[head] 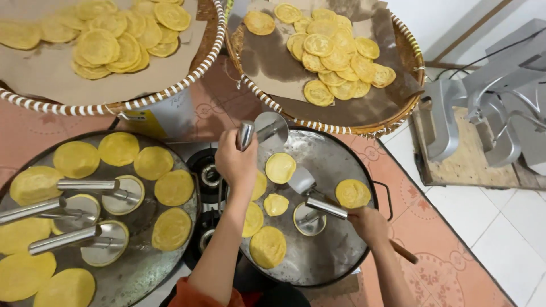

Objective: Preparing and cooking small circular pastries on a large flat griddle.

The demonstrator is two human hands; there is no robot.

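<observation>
My left hand grips the handle of a round metal press, held tilted over the far edge of the right griddle. Over the griddle's right side, my right hand is closed on a wooden-handled spatula, its blade beside a yellow flatbread. A second metal press rests on the griddle, its handle reaching toward my right hand. Several yellow flatbreads lie on this griddle, one just beyond my right hand.
A left griddle holds several flatbreads and three presses. Behind stand two woven trays lined with brown paper and piled with cooked flatbreads. A grey metal machine stands on a board at right. A burner sits between the griddles.
</observation>
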